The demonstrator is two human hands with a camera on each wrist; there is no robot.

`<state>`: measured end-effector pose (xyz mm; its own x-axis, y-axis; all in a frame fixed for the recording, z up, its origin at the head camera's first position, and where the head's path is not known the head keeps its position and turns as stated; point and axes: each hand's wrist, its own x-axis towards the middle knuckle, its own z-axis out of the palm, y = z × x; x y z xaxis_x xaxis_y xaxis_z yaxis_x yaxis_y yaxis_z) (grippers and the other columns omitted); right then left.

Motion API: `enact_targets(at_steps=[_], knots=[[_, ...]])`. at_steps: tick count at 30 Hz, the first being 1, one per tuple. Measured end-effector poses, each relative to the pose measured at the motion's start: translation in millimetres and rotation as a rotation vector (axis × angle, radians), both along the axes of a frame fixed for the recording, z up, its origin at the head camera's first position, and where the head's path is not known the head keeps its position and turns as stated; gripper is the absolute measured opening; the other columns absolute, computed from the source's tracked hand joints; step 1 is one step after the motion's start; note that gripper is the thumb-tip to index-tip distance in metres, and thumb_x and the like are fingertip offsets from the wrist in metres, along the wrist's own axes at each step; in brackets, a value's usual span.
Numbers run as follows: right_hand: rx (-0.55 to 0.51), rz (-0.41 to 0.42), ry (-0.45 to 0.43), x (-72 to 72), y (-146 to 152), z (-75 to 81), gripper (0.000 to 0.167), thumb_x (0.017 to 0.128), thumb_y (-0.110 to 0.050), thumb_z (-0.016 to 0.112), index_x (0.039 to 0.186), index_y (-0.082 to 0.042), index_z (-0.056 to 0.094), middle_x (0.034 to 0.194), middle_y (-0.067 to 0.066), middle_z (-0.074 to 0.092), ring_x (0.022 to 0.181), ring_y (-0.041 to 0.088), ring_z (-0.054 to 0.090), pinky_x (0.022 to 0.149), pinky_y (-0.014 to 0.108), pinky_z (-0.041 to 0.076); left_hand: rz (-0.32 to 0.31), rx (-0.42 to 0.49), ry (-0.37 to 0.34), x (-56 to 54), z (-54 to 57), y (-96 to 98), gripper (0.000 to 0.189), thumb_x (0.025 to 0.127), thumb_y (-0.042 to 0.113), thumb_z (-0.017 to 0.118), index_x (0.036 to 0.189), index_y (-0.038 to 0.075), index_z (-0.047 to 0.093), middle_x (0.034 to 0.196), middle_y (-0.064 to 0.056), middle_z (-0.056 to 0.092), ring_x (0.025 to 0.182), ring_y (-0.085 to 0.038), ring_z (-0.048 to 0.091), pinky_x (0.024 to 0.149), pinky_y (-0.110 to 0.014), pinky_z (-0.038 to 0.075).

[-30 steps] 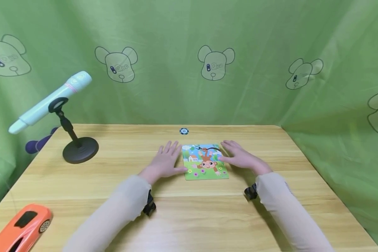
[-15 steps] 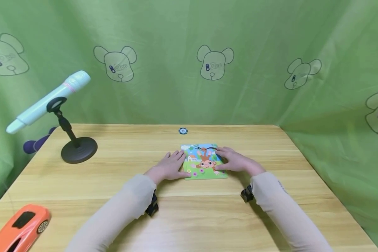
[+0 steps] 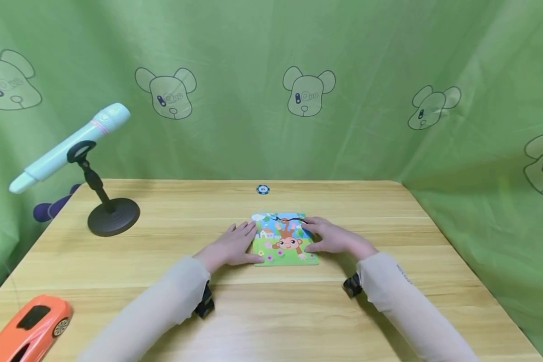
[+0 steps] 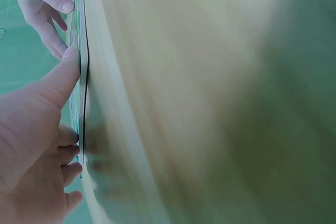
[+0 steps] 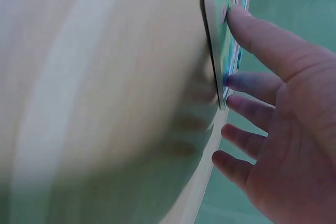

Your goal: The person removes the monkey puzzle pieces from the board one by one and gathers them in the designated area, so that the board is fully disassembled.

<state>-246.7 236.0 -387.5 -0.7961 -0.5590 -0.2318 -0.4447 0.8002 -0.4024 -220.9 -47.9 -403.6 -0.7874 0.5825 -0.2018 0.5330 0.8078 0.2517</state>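
A thin square picture board [image 3: 285, 244], printed with an upside-down monkey, a house and flowers, lies flat on the wooden table. My left hand [image 3: 231, 246] is at its left side, thumb on the lower left corner and fingertips at the left edge. On the other side my right hand [image 3: 330, 236] touches the picture with its thumb and index finger. In the right wrist view the remaining fingers of the right hand [image 5: 283, 93] spread loosely past the board's edge. The left wrist view shows the left thumb [image 4: 65, 74] resting on the rim of the board [image 4: 83, 98].
A light blue microphone [image 3: 72, 146] sits in a black stand [image 3: 113, 216] at the back left. An orange toy car [image 3: 29, 327] lies front left. Behind the board is a small round chip [image 3: 263, 189]. A green curtain [image 3: 235, 141] hangs around the table.
Both hands have come inward from beside the board until their fingers touch it. Over the last half second the board has slid slightly left and toward me with the hands.
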Motion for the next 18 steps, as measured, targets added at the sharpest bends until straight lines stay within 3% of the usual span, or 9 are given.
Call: enact_targets(at_steps=[18], knots=[[0.025,0.137,0.01,21.0,-43,-4.8,0.071,0.086,-0.035,0.064,0.14,0.0,0.035,0.148,0.019,0.021,0.134,0.037,0.016,0.106,0.05,0.022,0.033,0.022,-0.031,34.9,1.6,-50.7,0.1,0.08,0.061,0.056,0.144,-0.005,0.017,0.15,-0.019,0.01,0.137,-0.033,0.01,0.109,-0.047,0.012]])
